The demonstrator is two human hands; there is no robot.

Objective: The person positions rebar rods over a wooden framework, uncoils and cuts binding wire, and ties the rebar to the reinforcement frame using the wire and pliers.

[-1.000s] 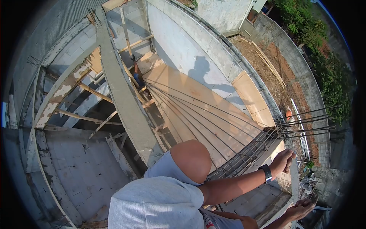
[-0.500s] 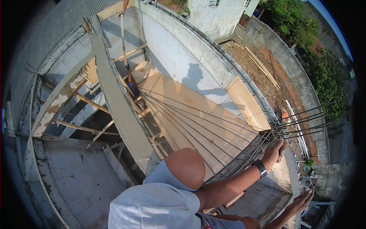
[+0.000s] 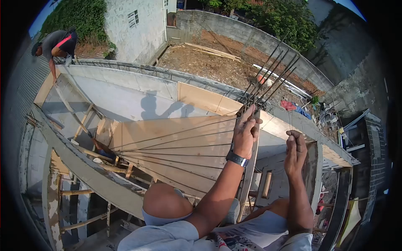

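My left hand [image 3: 246, 136], with a dark watch [image 3: 237, 159] on its wrist, is raised beside a cluster of upright rebar ends [image 3: 274, 69]. Its fingers are curled together, and what they hold is hidden. To its right, my right hand [image 3: 295, 151] pinches a thin wire [image 3: 290, 121] that rises from the fingertips. Several long steel bars [image 3: 184, 155] fan out from near my left hand across a plywood panel [image 3: 176, 129].
A co-worker [image 3: 63, 44] bends over the far left wall corner, gripping a wooden pole [image 3: 67, 102]. Another person's arm [image 3: 100, 146] shows below, near the bars' far ends. A concrete beam [image 3: 92, 167] runs at left. My knee [image 3: 167, 201] is bent in front.
The view has swung right, bringing the co-worker into sight. Both my hands have come up nearer the middle, and the right one is now raised with the wire.
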